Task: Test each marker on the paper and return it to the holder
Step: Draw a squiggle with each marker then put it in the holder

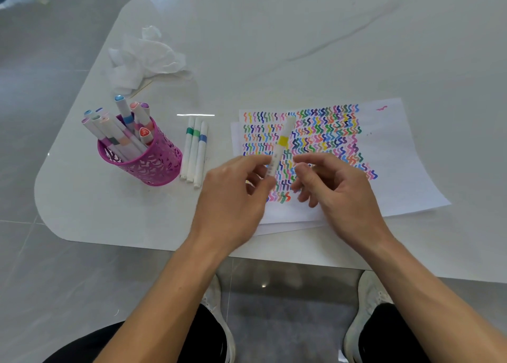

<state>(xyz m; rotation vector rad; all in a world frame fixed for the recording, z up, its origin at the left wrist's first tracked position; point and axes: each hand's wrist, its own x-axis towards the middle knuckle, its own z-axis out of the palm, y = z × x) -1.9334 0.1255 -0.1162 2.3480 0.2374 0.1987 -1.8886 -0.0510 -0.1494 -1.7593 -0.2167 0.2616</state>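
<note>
Head view: the left hand's (pixel 236 195) fingers (pixel 258 161) pinch the marker (pixel 282 140) low on its barrel, its yellow-banded end raised over the paper (pixel 397 170), probably for uncapping. The right hand (pixel 337 189) hovers just beside it, loosely curled and seemingly empty. The paper lies by the table's (pixel 274 47) near edge, and the holder (pixel 153 165) stands toward the left edge, within reach.

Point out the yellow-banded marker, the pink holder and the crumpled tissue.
yellow-banded marker (pixel 282 141): head view, on its yellow band.
pink holder (pixel 153 167): head view, on its front wall.
crumpled tissue (pixel 142 58): head view, on its middle.
</note>
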